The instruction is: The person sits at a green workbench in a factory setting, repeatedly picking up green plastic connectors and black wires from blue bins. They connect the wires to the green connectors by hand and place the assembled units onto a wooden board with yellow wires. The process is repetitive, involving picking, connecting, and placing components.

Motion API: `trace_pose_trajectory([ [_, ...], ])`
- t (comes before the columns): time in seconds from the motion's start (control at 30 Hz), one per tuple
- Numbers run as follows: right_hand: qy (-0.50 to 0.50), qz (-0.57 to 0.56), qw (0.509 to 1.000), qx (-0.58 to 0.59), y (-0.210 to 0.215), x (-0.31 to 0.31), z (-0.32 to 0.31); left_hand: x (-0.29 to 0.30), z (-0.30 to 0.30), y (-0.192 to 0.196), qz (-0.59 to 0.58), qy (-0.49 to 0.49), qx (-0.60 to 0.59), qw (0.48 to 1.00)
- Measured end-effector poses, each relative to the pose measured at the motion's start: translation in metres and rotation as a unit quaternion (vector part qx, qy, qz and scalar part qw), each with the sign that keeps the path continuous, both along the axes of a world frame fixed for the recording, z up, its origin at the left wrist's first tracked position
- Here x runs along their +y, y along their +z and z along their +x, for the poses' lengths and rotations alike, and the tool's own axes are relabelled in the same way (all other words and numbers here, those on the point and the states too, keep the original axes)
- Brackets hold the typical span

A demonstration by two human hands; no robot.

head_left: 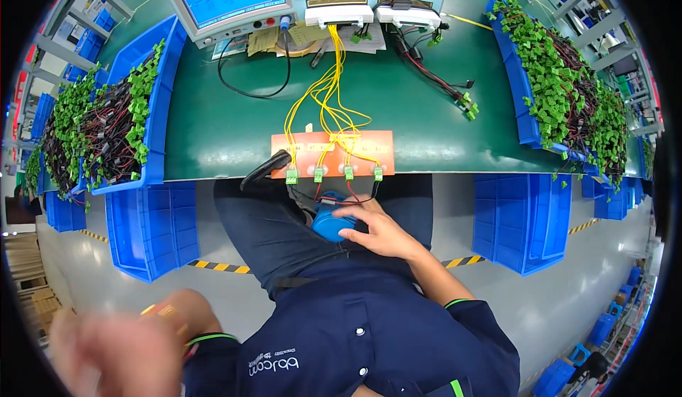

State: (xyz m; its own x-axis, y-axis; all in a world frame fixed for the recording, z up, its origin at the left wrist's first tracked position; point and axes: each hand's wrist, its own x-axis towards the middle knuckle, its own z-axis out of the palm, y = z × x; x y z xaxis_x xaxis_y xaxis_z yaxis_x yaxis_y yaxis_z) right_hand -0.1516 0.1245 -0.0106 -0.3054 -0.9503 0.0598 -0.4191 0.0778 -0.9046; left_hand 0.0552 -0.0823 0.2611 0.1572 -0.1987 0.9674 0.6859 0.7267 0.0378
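An orange test board (280, 143) lies at the table's front edge, with yellow wires (331, 95) running into it from the back. Several small green connectors (349, 174) sit along its front edge. A wire harness (353, 201) of red and black leads hangs from them over my lap. Beneath it is a round blue object (328, 224) whose kind I cannot make out. My right hand (380, 231) is beside it, thumb and fingers apart, fingertips at its edge by the harness. My left hand (117, 358), raised at the lower left, is smeared by motion.
Blue bins with green-ended wire harnesses stand at left (117, 123) and right (568, 77). A test instrument (234, 2) with a lit screen is at the back. A black-handled tool (265, 169) lies by the board's left end. More blue crates (153, 230) stand below the table.
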Motion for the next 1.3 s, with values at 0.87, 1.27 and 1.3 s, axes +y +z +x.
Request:
trace_pose_trajectory([
  [0.87,0.155,0.009,0.984,-0.085,0.084,0.066,-0.043,0.038,-0.046,-0.233,0.485,-0.505,-0.58,0.416],
  [1.27,-0.418,0.099,0.78,0.455,0.186,0.242,-0.37,0.046,-0.061,-0.228,0.445,-0.381,-0.589,0.557],
  [1.3,-0.397,0.083,0.793,0.455,0.183,0.245,-0.378,0.047,-0.06,-0.228,0.44,-0.365,-0.594,0.566],
])
